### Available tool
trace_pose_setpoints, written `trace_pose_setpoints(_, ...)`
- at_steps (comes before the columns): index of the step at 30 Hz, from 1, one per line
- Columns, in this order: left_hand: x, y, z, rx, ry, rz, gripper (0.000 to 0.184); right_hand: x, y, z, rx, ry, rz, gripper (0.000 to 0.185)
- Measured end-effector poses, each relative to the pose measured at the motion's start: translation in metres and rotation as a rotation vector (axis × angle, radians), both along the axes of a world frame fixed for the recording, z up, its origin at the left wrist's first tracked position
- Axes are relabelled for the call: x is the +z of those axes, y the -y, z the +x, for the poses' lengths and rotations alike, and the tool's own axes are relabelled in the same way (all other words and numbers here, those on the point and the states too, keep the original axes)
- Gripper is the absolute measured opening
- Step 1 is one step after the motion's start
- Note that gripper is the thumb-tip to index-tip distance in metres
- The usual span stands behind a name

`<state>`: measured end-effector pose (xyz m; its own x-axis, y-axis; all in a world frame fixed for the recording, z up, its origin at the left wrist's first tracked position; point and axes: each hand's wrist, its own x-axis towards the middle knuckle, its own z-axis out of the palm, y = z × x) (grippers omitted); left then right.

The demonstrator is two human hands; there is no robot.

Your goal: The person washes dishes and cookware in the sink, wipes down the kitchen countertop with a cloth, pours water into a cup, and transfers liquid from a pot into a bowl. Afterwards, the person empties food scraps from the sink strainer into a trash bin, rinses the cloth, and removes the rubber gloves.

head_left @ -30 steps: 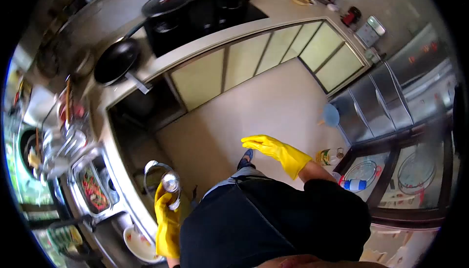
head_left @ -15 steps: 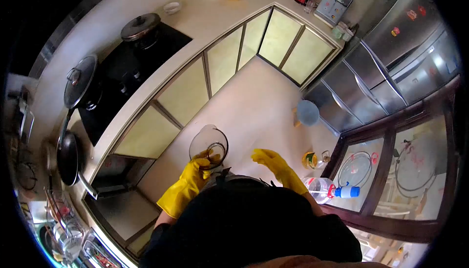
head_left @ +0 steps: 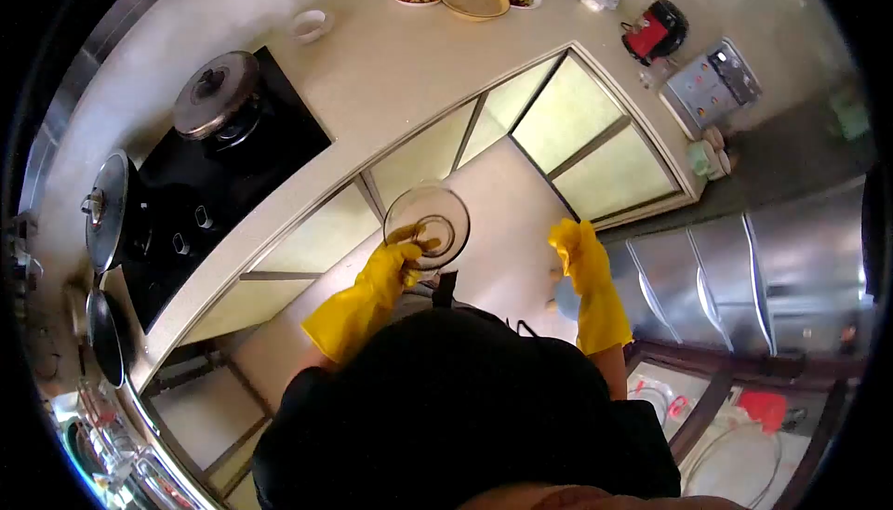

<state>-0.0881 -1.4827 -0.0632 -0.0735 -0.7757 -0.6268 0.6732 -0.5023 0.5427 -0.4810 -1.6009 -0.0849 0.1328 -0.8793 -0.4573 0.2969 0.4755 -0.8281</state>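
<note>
My left hand (head_left: 377, 282), in a yellow rubber glove, grips a clear glass bowl (head_left: 451, 201) by its near side. Gloved fingers show through the glass around the ring of its base. No contents are visible in the bowl. Off to the right, my right hand (head_left: 581, 254) wears a matching glove. Its fingers are loosely bent and partly apart, with nothing seen in them. Below that hand, a blue-grey stool (head_left: 566, 298) is mostly hidden.
The counter (head_left: 372, 68) carries filled plates (head_left: 474, 0), a small white bowl (head_left: 311, 26) and a red-black appliance (head_left: 656, 31). On the black stove (head_left: 200, 217) stand a lidded pot (head_left: 216, 96) and a lidded pan (head_left: 112, 212). A steel fridge (head_left: 716, 278) stands right.
My view has turned right and moved closer to the counter's corner. The glass bowl stays in my left hand, lifted forward. My right hand has swung forward, its fingers more bent.
</note>
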Motion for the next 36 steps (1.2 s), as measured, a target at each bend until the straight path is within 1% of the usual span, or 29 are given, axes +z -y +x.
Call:
trace_pose_setpoints(1,0.022,0.029,-0.004,-0.044,0.022,0.025,0.055,-0.004,0.024,0.002,-0.065,0.01,0.001,0.055)
trace_pose_setpoints(3,0.034,0.077,-0.018,-0.027,-0.013,0.08,0.054,0.015,0.076,0.002,-0.06,0.061,0.013,0.053)
trace_pose_setpoints(5,0.039,0.129,-0.025,-0.087,-0.057,0.111,0.053,0.037,0.13,-0.008,-0.152,0.137,-0.039,0.048)
trace_pose_setpoints(8,0.039,0.19,-0.025,0.064,-0.018,0.133,0.056,0.031,0.237,-0.024,-0.222,0.206,0.017,0.05)
trace_pose_setpoints(9,0.038,0.209,-0.027,0.097,-0.005,0.144,0.056,0.024,0.277,-0.046,-0.121,-0.11,-0.245,0.046)
trace_pose_setpoints(11,0.028,0.24,-0.03,0.129,-0.021,0.07,0.057,0.057,0.354,-0.069,-0.108,0.007,-0.203,0.034)
trace_pose_setpoints(13,0.01,0.274,-0.038,0.271,0.025,0.105,0.056,0.047,0.461,-0.117,-0.065,0.004,-0.51,0.03)
trace_pose_setpoints(14,0.001,0.293,-0.041,0.281,0.042,0.116,0.056,0.042,0.514,-0.14,-0.05,0.014,-0.66,0.027)
trace_pose_setpoints(15,0.006,0.317,-0.048,0.276,0.066,0.072,0.055,0.046,0.563,-0.168,-0.126,-0.296,-0.715,0.028)
trace_pose_setpoints(17,-0.006,0.355,-0.06,0.343,0.06,0.088,0.055,0.061,0.654,-0.206,-0.175,-0.604,-0.75,0.032)
trace_pose_setpoints(18,0.016,0.386,-0.081,0.391,0.109,0.113,0.052,0.075,0.695,-0.219,-0.197,-1.026,-0.776,0.035)
trace_pose_setpoints(20,0.024,0.426,-0.102,0.435,0.084,0.16,0.052,0.084,0.766,-0.245,-0.209,-1.442,-0.791,0.039)
trace_pose_setpoints(21,0.029,0.446,-0.11,0.468,0.062,0.197,0.051,0.081,0.796,-0.255,-0.194,-1.563,-0.768,0.038)
trace_pose_setpoints(22,0.037,0.462,-0.115,0.423,0.048,0.148,0.051,0.077,0.823,-0.263,-0.18,-1.683,-0.742,0.038)
trace_pose_setpoints(23,0.035,0.477,-0.117,0.432,0.05,0.148,0.051,0.07,0.847,-0.268,-0.174,-1.677,-0.749,0.038)
trace_pose_setpoints(25,0.027,0.495,-0.125,0.469,0.063,0.081,0.052,0.047,0.884,-0.276,-0.308,-0.644,-0.471,0.034)
trace_pose_setpoints(26,0.025,0.501,-0.129,0.484,0.061,0.089,0.052,0.032,0.897,-0.278,-0.356,-0.399,-0.519,0.032)
trace_pose_setpoints(27,0.028,0.51,-0.132,0.486,0.062,0.102,0.053,0.022,0.911,-0.279,-0.339,-0.398,-0.516,0.032)
trace_pose_setpoints(29,0.034,0.525,-0.138,0.503,0.062,0.123,0.054,0.007,0.935,-0.279,-0.571,-0.391,-0.539,0.033)
trace_pose_setpoints(31,0.04,0.541,-0.146,0.518,0.09,0.159,0.051,0.033,0.936,-0.265,-0.668,-0.316,-0.557,0.038)
trace_pose_setpoints(32,0.041,0.55,-0.148,0.515,0.095,0.201,0.05,0.049,0.943,-0.265,-0.672,-0.262,-0.476,0.03)
trace_pose_setpoints(34,0.035,0.557,-0.146,0.524,0.076,0.184,0.05,0.082,0.937,-0.259,-0.655,-0.208,-0.395,0.022)
trace_pose_setpoints(35,0.03,0.558,-0.146,0.514,0.061,0.163,0.05,0.099,0.919,-0.256,-0.496,-0.241,-0.494,0.02)
trace_pose_setpoints(36,0.025,0.559,-0.148,0.514,0.032,0.078,0.051,0.116,0.907,-0.253,-0.334,-0.271,-0.594,0.018)
